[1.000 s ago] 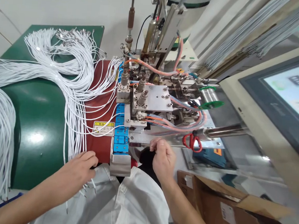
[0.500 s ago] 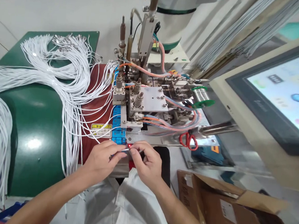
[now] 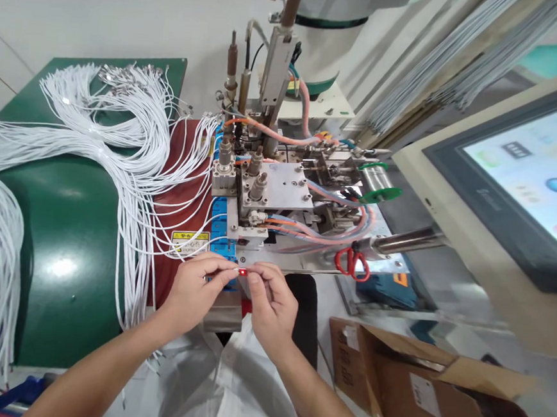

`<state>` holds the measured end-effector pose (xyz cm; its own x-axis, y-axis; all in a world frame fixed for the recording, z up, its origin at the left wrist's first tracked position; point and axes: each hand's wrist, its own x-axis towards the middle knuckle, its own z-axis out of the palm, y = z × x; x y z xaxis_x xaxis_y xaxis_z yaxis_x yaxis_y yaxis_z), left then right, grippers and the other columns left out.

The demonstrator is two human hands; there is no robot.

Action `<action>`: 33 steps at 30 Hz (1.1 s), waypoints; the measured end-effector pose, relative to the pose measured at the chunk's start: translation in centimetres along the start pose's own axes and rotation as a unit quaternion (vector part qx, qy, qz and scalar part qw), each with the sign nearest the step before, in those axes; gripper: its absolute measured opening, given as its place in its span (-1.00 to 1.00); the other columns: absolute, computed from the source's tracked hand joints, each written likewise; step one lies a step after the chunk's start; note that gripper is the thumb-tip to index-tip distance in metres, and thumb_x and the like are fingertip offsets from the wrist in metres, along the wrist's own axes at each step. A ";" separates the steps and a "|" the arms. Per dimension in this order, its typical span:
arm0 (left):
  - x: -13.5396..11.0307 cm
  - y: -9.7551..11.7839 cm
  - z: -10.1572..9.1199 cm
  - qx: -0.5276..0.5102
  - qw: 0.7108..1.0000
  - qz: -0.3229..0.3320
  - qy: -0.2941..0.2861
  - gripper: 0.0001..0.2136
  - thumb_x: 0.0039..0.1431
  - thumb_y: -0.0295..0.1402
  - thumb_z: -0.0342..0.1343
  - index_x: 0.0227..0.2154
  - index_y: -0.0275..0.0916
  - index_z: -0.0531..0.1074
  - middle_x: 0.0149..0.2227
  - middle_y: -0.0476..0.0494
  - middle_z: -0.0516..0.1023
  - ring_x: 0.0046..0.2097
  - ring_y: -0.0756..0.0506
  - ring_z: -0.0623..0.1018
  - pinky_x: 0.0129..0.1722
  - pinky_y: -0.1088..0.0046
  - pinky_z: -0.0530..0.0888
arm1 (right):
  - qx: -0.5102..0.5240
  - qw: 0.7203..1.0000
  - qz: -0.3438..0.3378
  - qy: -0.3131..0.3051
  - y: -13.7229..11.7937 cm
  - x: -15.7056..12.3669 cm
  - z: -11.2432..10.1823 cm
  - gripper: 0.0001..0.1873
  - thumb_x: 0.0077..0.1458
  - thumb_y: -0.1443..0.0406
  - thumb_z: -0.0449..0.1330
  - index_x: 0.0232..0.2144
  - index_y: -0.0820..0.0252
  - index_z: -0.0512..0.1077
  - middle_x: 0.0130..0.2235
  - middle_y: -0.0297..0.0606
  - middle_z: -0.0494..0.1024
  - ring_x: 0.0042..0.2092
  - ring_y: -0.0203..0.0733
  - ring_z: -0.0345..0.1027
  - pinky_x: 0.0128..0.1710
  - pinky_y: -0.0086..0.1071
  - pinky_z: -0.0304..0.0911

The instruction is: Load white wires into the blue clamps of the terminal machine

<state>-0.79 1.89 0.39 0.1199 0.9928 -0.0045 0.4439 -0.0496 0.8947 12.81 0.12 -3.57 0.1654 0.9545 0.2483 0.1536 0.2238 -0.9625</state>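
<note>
My left hand (image 3: 198,290) is closed in a pinch at the front edge of a benchtop machine (image 3: 280,186). Its thumb and forefinger grip a thin white cable, of which only a short end (image 3: 237,270) shows. Facing it, my right hand (image 3: 274,301) pinches the tip of the same cable, its other fingers curled. A small red glow lies on the bit between the fingertips. Just behind the hands runs a row of blue clamps (image 3: 219,226), with white cables (image 3: 196,205) leading into them from the left.
Bundles of white cables (image 3: 127,222) cover much of a green table (image 3: 68,307) at left. Red-handled scissors (image 3: 352,264) lie on the machine's right side, near a solder-like wire spool (image 3: 377,181). A touch screen (image 3: 542,165) juts in at right, above an open cardboard box (image 3: 400,379).
The fingertips of both hands have drawn level around the cable end, and the red glow now falls between them. The right hand has shifted slightly left. The machine looks unchanged.
</note>
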 end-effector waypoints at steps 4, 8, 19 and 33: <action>-0.4 -0.4 0.7 0.003 0.999 0.015 0.034 -0.90 0.06 -0.40 0.11 -0.44 -0.21 0.53 -0.43 -0.06 0.54 -0.34 -0.03 0.50 -0.30 0.46 0.45 | 0.011 1.000 0.015 -0.005 -0.1 -0.2 0.4 -0.90 0.06 0.35 0.10 -0.40 0.16 0.43 -0.38 -0.23 0.43 -0.31 -0.21 0.33 -0.32 -0.31 0.29; -0.6 -0.6 1.1 0.014 0.999 0.011 0.045 -0.90 0.05 -0.43 0.11 -0.45 -0.21 0.52 -0.45 -0.05 0.51 -0.37 -0.01 0.48 -0.35 0.50 0.43 | 0.004 1.000 0.023 0.005 -0.2 0.1 0.6 -0.92 0.04 0.37 0.12 -0.45 0.17 0.42 -0.42 -0.27 0.41 -0.35 -0.24 0.32 -0.33 -0.34 0.29; -0.2 -0.8 0.5 -0.061 0.997 -0.034 -0.007 -0.87 0.10 -0.36 0.06 -0.43 -0.24 0.50 -0.40 -0.07 0.53 -0.34 -0.02 0.49 -0.31 0.48 0.43 | 0.056 0.995 0.084 0.013 -0.2 0.3 1.0 -0.89 0.05 0.33 0.11 -0.47 0.19 0.42 -0.43 -0.29 0.42 -0.36 -0.26 0.31 -0.33 -0.36 0.29; -0.4 -1.3 1.1 -0.017 1.000 -0.011 0.012 -0.88 0.07 -0.40 0.05 -0.47 -0.25 0.48 -0.46 -0.05 0.47 -0.38 -0.01 0.45 -0.36 0.49 0.40 | 0.003 0.998 0.060 -0.005 -0.2 0.6 1.0 -0.91 0.02 0.36 0.10 -0.51 0.18 0.35 -0.46 -0.32 0.37 -0.40 -0.28 0.29 -0.38 -0.39 0.26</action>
<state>-0.49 1.43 -1.29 0.0896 0.9959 -0.0148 0.4159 -0.0239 0.9091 11.87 0.84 -3.36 0.1727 0.9764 0.1299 0.1267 0.1087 -0.9860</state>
